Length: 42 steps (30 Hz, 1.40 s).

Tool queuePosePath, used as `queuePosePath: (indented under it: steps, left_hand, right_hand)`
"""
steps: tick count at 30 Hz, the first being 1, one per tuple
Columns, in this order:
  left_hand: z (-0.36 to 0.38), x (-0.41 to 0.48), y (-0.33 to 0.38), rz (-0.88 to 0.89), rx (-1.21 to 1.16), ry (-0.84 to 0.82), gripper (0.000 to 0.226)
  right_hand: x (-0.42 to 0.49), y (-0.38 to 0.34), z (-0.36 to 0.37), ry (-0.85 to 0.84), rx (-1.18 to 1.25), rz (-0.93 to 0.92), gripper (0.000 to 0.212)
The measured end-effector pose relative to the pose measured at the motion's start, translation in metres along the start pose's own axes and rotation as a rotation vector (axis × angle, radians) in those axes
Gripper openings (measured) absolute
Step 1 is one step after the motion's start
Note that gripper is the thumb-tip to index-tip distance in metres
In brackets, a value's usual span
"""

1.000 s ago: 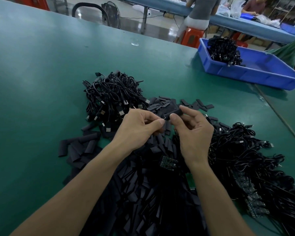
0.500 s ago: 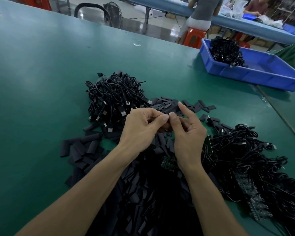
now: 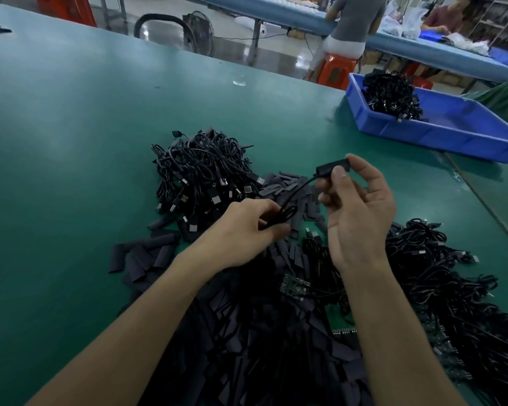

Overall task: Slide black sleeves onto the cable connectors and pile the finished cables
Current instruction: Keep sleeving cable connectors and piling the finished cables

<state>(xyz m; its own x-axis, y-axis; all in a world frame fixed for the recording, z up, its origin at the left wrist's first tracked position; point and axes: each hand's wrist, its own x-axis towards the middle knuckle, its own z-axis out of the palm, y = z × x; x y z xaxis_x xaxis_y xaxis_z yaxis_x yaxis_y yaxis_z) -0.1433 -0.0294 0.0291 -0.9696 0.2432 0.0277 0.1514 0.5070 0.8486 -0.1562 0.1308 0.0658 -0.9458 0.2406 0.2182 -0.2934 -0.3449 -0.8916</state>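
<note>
Grip | your right hand [image 3: 361,206] pinches black sleeved connector [image 3: 332,168] | your left hand [image 3: 247,232] grips its thin black cable [image 3: 296,190] beside tangled black cable pile [image 3: 200,171]

Everything is seen from one wide-angle camera worn on the head, aimed forward and down across the table [image 3: 85,127], with the left hand [image 3: 241,232] and right hand [image 3: 358,218] caught close beneath it

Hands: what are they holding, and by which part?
One cable: the right hand pinches its sleeved end, the left hand grips its looped cord.
</note>
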Motion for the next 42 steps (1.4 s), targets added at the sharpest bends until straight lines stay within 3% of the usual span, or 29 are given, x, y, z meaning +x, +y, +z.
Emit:
queuePosePath:
  steps: [1, 4, 8, 10, 12, 15, 17, 19, 25, 28, 30, 32, 37, 42]
  left_hand:
    - [-0.003, 0.000, 0.001, 0.023, -0.011, 0.034, 0.002]
    - [-0.013, 0.002, 0.001, 0.041, -0.141, 0.237, 0.012]
    - [-0.037, 0.013, 0.001, -0.029, -0.272, 0.529, 0.017]
    - [-0.052, 0.023, -0.002, -0.067, -0.241, 0.659, 0.023]
    - [-0.066, 0.036, -0.008, -0.139, -0.234, 0.714, 0.023]
    - [-0.074, 0.052, -0.017, -0.304, -0.248, 0.689, 0.017]
    - [-0.074, 0.056, -0.021, -0.408, -0.240, 0.634, 0.054]
    - [-0.069, 0.056, -0.020, -0.409, -0.170, 0.648, 0.068]
    - [-0.049, 0.039, -0.007, -0.269, 0.081, 0.743, 0.054]
    - [-0.029, 0.026, 0.004, -0.021, 0.064, 0.894, 0.025]
    - [-0.016, 0.019, 0.012, 0.166, -0.108, 0.799, 0.013]
    - [-0.002, 0.014, 0.014, 0.228, -0.225, 0.610, 0.014]
    - [0.034, 0.010, 0.007, 0.133, -0.502, 0.149, 0.022]
    - [0.051, 0.009, 0.002, 0.050, -0.733, 0.115, 0.030]
  right_hand:
    - [0.003, -0.003, -0.001, 0.005, -0.015, 0.006, 0.020]
    - [0.012, -0.007, -0.010, -0.008, -0.171, 0.061, 0.025]
    - [0.019, -0.008, -0.035, -0.104, -0.600, 0.114, 0.018]
    - [0.018, -0.012, -0.046, -0.302, -0.850, 0.085, 0.013]
    - [0.014, -0.015, -0.049, -0.607, -1.036, 0.123, 0.005]
    - [0.007, -0.015, -0.044, -0.916, -1.190, 0.303, 0.026]
    - [0.003, -0.013, -0.041, -1.004, -1.289, 0.405, 0.036]
    - [0.001, -0.011, -0.040, -1.046, -1.361, 0.435, 0.035]
    - [0.005, -0.008, -0.042, -0.953, -1.241, 0.353, 0.016]
    - [0.009, -0.008, -0.046, -0.747, -1.048, 0.232, 0.011]
    - [0.011, -0.005, -0.048, -0.587, -0.944, 0.158, 0.012]
    - [0.011, -0.002, -0.051, -0.454, -0.804, 0.149, 0.016]
    - [0.006, -0.001, -0.053, -0.383, -0.467, 0.254, 0.031]
    - [0.004, 0.004, -0.052, -0.415, -0.350, 0.349, 0.016]
